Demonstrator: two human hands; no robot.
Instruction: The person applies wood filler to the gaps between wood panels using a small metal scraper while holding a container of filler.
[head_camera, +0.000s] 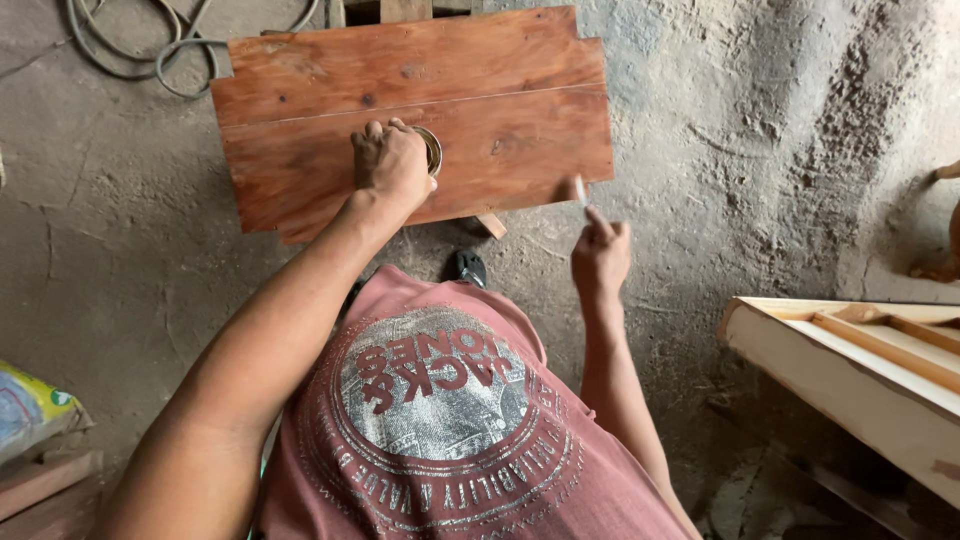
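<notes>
Plastic bag (28, 405), yellow and green, lies at the far left edge on the dirt floor (120, 270), with grey hose (150, 45) coiled at the upper left. Left hand (392, 162) rests on the reddish wooden tabletop (520, 130), its fingers curled and pressed together over a small round tin (432, 148); the tin sits on the board just beside and partly beneath the hand, only its right rim showing. A seam runs across the tabletop, dividing it into two boards. Right hand (599, 255) hangs off the near right corner of the tabletop, apart from the tin, pinching a thin pale stick-like tool (580, 189) whose tip points up toward the board's edge; what the tool is cannot be told. Pale unfinished wooden frame (850, 370) stands at the lower right, well apart from both hands.
</notes>
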